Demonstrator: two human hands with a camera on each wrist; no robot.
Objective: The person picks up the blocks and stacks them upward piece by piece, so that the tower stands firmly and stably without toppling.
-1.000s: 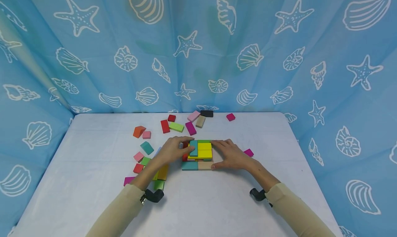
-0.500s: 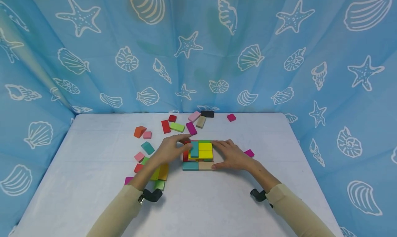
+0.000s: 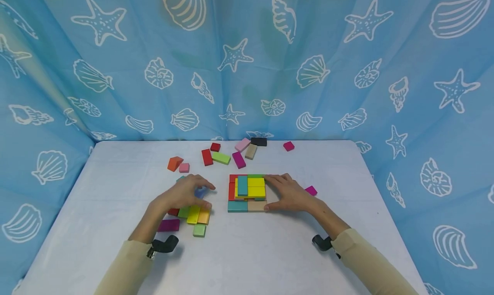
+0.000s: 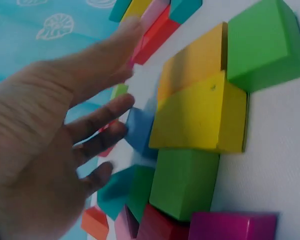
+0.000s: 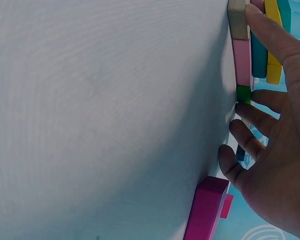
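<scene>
My left hand [image 3: 182,195] hovers over loose wooden blocks left of centre, fingers spread and holding nothing. In the left wrist view, a yellow block [image 4: 187,117], an orange block [image 4: 195,57] and a blue block [image 4: 140,131] lie near its fingertips. At the table's middle stands a low layered stack of blocks, topped by a teal block [image 3: 242,185] beside yellow blocks [image 3: 256,182]. Against the stack's right side rests my right hand [image 3: 288,195], its fingers extended. Its thumb touches a tan block [image 5: 239,20] at the front corner; the other fingertips are by a green block [image 5: 243,93].
Behind the stack lie scattered blocks, among them a lime block [image 3: 221,158], a magenta block [image 3: 239,160] and a black block [image 3: 259,141]. Another magenta block [image 3: 311,191] is just beyond the right hand. The white table [image 3: 293,252] meets a blue shell-print curtain [image 3: 247,89].
My left hand has left the stack's left side and moved left and toward me, over the loose blocks. The teal block stays on the stack. My right hand keeps its place.
</scene>
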